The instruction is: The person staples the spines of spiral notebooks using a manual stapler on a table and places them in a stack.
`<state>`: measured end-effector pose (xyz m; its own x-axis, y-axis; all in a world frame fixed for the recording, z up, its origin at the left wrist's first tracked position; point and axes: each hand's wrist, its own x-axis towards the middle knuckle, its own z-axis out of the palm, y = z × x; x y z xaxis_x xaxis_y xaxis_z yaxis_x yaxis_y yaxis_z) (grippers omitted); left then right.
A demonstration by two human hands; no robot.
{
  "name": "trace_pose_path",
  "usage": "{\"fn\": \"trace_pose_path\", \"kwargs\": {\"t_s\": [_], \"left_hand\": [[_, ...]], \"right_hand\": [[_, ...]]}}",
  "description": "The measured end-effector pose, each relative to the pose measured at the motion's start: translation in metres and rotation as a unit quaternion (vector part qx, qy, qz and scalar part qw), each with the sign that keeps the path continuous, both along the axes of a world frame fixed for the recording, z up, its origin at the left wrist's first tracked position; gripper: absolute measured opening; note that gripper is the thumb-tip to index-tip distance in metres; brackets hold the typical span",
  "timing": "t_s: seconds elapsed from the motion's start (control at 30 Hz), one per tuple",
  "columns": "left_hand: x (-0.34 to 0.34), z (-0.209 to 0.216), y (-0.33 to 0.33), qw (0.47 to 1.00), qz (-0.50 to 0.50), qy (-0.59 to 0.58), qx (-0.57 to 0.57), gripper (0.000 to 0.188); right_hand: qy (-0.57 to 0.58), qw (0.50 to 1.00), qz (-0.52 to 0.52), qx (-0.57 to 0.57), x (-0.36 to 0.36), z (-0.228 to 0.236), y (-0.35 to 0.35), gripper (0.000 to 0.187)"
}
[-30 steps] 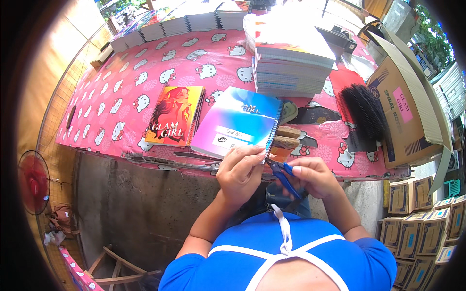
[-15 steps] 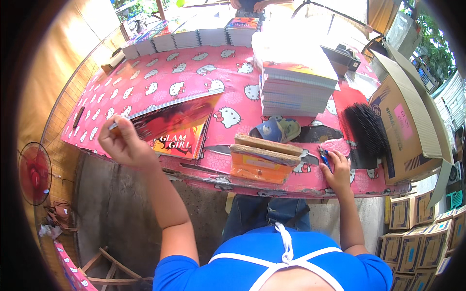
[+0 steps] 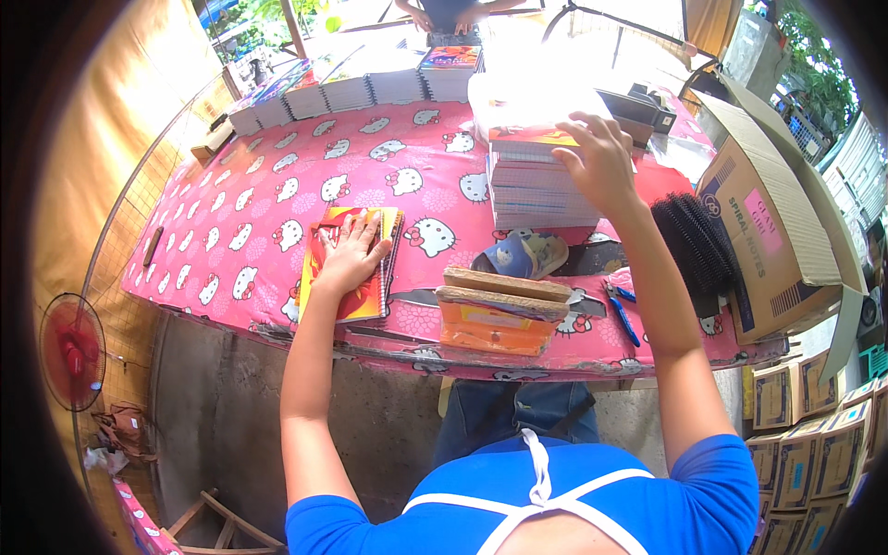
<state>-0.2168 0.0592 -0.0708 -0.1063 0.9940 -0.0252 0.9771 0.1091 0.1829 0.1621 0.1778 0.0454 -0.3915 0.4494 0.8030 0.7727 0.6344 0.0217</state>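
Pretty cluttered setup in the head view: a concrete floor (image 3: 231,398) below, and a table under a pink cloth with white cartoon cat faces (image 3: 416,289). The left hand (image 3: 351,252) is palm down with its fingers fanned out over a yellow-and-red spiral-bound notebook (image 3: 366,308), which has its coil along the right edge; looks like at least one more is underneath, can't swear to the count. The right hand (image 3: 601,166) is well off to the right and farther out, fingers loosely spread and curved over the near right corner of a thick pile of orange-topped books (image 3: 536,190). Touching or just above it? Can't tell. Closer to the body than that hand, the blue-handled cutters (image 3: 626,320) lie beside the forearm, not held, and left of those stands an orange-faced wooden block (image 3: 495,324). Right of the forearm there's a bundle of black plastic coils (image 3: 694,242) against a brown cardboard carton (image 3: 772,227). Progress-wise, I'd call whatever's under the left hand finished. I can't make out coils on the big pile, so my guess is plenty is left there, with spare coils to match.
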Motion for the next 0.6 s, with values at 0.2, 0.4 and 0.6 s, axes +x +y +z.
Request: {"fn": "trace_pose_path", "kwargs": {"t_s": [0.2,0.4,0.6], "left_hand": [[0.057,0.036,0.002,0.788,-0.029,-0.588,0.181,0.067],[0.134,0.068,-0.014,0.553,0.004,-0.831,0.066,0.023],[0.144,0.094,-0.061,0.680,-0.198,-0.672,0.216,0.032]], "right_hand": [[-0.033,0.996,0.071,0.052,-0.002,-0.020,0.007,0.030],[-0.063,0.971,0.231,-0.027,-0.012,-0.039,-0.122,0.041],[0.338,0.864,0.164,-0.336,0.049,-0.080,-0.142,0.036]]}}
